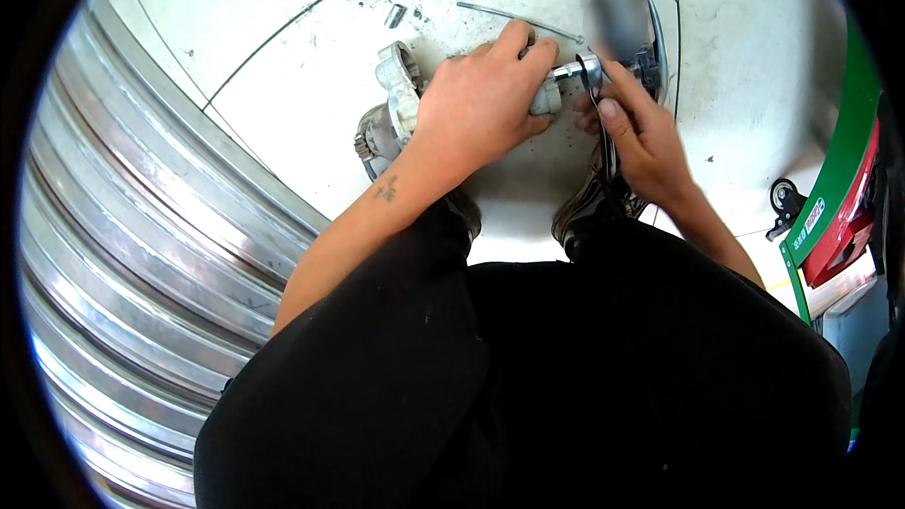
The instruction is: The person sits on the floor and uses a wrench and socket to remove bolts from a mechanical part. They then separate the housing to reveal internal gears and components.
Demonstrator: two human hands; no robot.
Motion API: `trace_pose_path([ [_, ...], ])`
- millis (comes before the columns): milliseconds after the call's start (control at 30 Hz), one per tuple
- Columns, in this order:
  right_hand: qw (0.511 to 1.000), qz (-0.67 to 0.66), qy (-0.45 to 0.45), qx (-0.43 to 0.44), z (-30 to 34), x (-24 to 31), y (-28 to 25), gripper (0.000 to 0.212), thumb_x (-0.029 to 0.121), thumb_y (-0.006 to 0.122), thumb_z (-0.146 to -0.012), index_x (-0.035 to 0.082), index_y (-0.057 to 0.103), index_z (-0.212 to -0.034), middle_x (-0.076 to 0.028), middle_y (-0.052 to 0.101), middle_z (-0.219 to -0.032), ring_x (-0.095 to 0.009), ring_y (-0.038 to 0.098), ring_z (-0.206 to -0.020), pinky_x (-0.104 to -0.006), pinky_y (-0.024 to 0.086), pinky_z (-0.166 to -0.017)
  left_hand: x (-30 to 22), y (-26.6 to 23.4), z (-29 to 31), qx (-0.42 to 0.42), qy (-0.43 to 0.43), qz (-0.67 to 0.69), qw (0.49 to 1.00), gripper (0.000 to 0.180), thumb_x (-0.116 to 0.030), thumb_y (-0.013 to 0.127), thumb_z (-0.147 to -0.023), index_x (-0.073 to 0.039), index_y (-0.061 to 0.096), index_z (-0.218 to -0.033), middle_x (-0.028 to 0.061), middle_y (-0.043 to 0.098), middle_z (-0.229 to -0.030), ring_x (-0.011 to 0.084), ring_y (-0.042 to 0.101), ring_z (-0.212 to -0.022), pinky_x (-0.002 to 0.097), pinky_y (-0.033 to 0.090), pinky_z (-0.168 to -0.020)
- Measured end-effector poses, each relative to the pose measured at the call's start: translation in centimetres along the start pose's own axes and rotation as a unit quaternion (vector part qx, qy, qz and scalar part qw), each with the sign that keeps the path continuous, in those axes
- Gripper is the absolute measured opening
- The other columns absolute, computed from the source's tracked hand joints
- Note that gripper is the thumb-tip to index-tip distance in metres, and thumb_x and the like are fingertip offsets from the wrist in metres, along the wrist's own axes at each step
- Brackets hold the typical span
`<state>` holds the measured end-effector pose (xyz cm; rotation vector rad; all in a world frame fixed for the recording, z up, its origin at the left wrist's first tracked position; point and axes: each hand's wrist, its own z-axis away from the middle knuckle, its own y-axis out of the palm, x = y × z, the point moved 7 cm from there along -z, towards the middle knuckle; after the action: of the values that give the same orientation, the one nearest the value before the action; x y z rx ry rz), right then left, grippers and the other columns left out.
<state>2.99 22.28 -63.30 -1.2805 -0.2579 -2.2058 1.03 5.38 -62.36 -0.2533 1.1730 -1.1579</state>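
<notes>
White floor [735,47] lies under the metal housing [403,99], beyond your shoes [579,214]; your left hand [485,94] clamps it, your right hand [649,141] grips the ratchet [593,73]; tilting that could slip the socket [567,71] off.

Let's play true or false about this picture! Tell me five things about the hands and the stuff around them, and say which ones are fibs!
1. The left hand grips a grey metal part. True.
2. The right hand is empty. False: the right hand holds a wrench.
3. A thin metal rod lies on the floor. True.
4. The trousers are bright yellow. False: the trousers are black.
5. The little wheel is on the left side of the picture. False: the little wheel is on the right side.
</notes>
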Motion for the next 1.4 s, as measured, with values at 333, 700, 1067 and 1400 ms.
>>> trace_pose_path([
  [333, 0.986, -0.049, 0.134, 0.082, -4.0, 2.8, -1.8, 0.032, 0.018, 0.045, -0.107, -0.002, 0.062, -0.125, -0.006, 0.065, -0.069, -0.008, 0.059, -0.048, -0.0208, 0.049, -0.048, 0.0, -0.2, -0.6, 0.009, -0.001, 0.044, 0.999, 0.040, -0.044, 0.070, -0.092, -0.018, 0.068, -0.123, 0.0058, 0.060, -0.125, 0.0324, 0.071, -0.089, 0.0429, 0.059, -0.076],
  [700, 0.949, 0.266, -0.004, 0.168, -5.9, 3.9, -2.7, 0.030, 0.030, 0.067, -0.095, 0.000, 0.061, -0.100, -0.015, 0.064, -0.081, -0.027, 0.063, -0.075, -0.0413, 0.049, -0.071, -1.3, -0.2, -1.2, -0.032, -0.021, 0.082, 0.996, 0.033, -0.039, 0.065, -0.095, -0.010, 0.074, -0.108, 0.0139, 0.064, -0.111, 0.0380, 0.067, -0.091, 0.0472, 0.055, -0.078],
  [1067, 0.906, -0.012, 0.207, 0.368, -9.2, 1.1, -0.7, 0.052, 0.012, 0.073, -0.092, -0.010, 0.048, -0.132, -0.025, 0.071, -0.104, -0.029, 0.075, -0.089, -0.0343, 0.063, -0.076, -0.9, -0.2, -1.4, -0.009, -0.029, 0.114, 0.993, 0.026, -0.022, 0.061, -0.097, -0.004, 0.066, -0.115, 0.0120, 0.061, -0.126, 0.0417, 0.065, -0.098, 0.0448, 0.053, -0.079],
  [1400, 0.942, -0.037, 0.105, 0.316, -8.4, 1.6, -1.1, 0.036, -0.003, 0.074, -0.084, -0.003, 0.059, -0.117, -0.018, 0.072, -0.092, -0.024, 0.075, -0.085, -0.0347, 0.061, -0.072, -1.3, -0.2, -1.0, -0.017, 0.005, 0.101, 0.995, 0.028, -0.020, 0.064, -0.094, -0.006, 0.064, -0.119, 0.0138, 0.059, -0.130, 0.0419, 0.065, -0.098, 0.0489, 0.053, -0.080],
])
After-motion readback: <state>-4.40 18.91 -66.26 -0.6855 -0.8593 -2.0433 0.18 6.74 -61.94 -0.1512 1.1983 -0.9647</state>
